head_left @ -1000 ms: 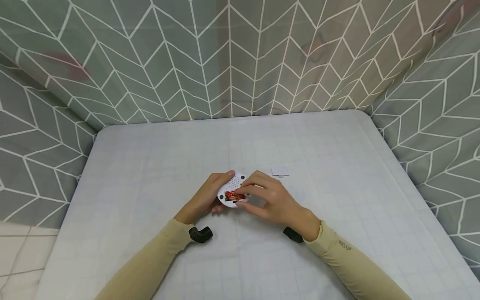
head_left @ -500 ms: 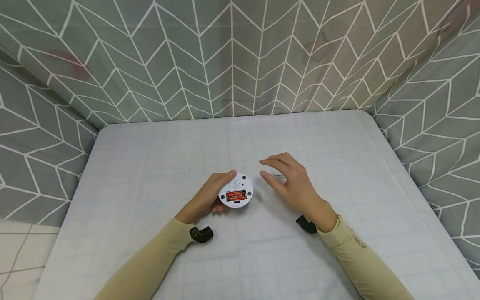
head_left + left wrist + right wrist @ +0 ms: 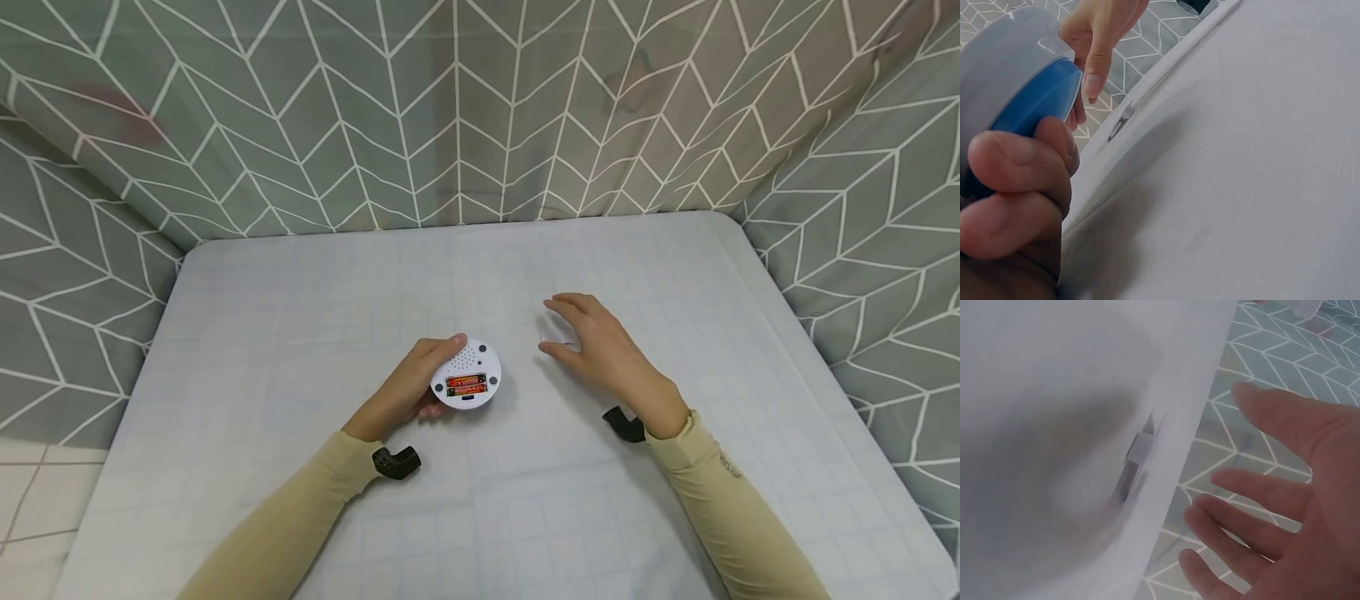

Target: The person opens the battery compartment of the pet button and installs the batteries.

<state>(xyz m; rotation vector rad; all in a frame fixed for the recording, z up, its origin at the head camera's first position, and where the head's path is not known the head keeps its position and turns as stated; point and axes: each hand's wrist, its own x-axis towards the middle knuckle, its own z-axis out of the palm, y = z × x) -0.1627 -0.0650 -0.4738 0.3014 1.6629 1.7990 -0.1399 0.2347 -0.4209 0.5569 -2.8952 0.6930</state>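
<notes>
My left hand point(image 3: 408, 379) holds a round white device point(image 3: 487, 365) by its left edge, thumb on top. Its upturned underside shows speaker holes, dark round feet and a battery bay with two red batteries point(image 3: 466, 385) side by side. In the left wrist view, a blue part point(image 3: 1041, 97) shows on the device's other side above the curled fingers. My right hand point(image 3: 603, 342) hovers over a small white battery cover point(image 3: 1141, 449) lying on the table. Its fingers are spread and apart from the cover, with nothing between them. In the head view the hand partly hides the cover.
A pale cloth covers the table point(image 3: 337, 292). Grey patterned curtains point(image 3: 480, 108) hang along its back and sides. Each wrist carries a black camera point(image 3: 397, 463). Light floor tiles point(image 3: 45, 492) show at the lower left.
My right hand has withdrawn from the batteries and moved right to above the cover, uncovering the battery bay. My left hand keeps holding the device in nearly the same place.
</notes>
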